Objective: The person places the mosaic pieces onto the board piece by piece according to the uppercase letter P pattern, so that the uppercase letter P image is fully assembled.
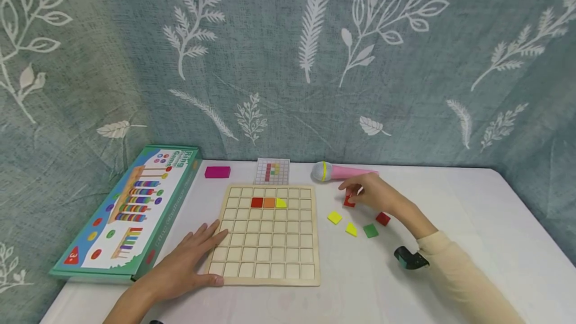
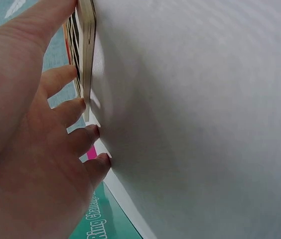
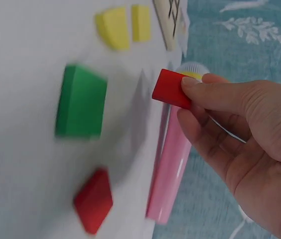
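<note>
My right hand [image 1: 370,192] pinches a red square tile [image 3: 172,88] between thumb and fingers, above the table right of the wooden grid board [image 1: 271,281]. Spread fingers of my left hand [image 1: 182,265] rest along the board's left edge, the thumb at its lower left corner. In the board's second row sit a red tile [image 1: 257,202], an orange tile [image 1: 269,202] and a yellow tile [image 1: 281,203] side by side. Loose on the table near my right hand lie a yellow square [image 1: 334,217], a yellow piece [image 1: 351,229], a green square [image 1: 371,231] and another red tile [image 1: 383,219].
A pink toy microphone [image 1: 351,172] lies behind my right hand. Beyond the board are a pattern card [image 1: 272,171] and a magenta block [image 1: 217,172]. The green game box [image 1: 130,209] stands at the left, near my left hand. A patterned curtain [image 1: 288,64] hangs behind the table.
</note>
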The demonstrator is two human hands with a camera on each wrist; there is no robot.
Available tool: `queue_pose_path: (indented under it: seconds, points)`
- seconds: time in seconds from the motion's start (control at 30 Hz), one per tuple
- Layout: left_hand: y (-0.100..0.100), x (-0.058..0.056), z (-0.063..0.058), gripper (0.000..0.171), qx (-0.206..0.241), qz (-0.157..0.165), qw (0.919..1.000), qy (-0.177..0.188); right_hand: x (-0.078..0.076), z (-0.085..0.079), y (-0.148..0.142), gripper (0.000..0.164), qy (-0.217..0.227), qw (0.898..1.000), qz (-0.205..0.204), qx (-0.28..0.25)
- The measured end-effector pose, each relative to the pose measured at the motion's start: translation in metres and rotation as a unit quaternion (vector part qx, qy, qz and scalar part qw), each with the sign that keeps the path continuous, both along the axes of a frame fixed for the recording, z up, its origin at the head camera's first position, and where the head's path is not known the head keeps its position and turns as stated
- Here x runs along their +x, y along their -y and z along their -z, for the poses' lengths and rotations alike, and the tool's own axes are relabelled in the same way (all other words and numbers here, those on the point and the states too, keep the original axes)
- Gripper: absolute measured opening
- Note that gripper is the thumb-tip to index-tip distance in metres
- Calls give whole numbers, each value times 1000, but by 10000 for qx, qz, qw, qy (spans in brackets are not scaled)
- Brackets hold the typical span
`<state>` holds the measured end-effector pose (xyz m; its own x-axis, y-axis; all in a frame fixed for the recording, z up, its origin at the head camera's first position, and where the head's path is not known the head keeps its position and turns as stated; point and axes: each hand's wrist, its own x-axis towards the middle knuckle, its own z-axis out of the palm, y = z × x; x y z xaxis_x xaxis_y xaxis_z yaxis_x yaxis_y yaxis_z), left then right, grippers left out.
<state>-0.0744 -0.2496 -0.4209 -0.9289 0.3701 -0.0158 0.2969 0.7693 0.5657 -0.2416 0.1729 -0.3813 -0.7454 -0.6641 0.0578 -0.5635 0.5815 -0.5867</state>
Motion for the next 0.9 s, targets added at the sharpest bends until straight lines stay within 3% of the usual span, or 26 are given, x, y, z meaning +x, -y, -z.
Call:
queue_pose_path:
  seconds: [0.47, 0.9]
  points:
    - [-1, 0, 0, 94, -51, -5, 10000, 63, 3, -3, 55, 29, 190, 9992, -319, -134]
    - [0, 1, -1, 93, -36, -6, 10000, 17, 11, -2, 113, 28, 109, 9964, -806, -222]
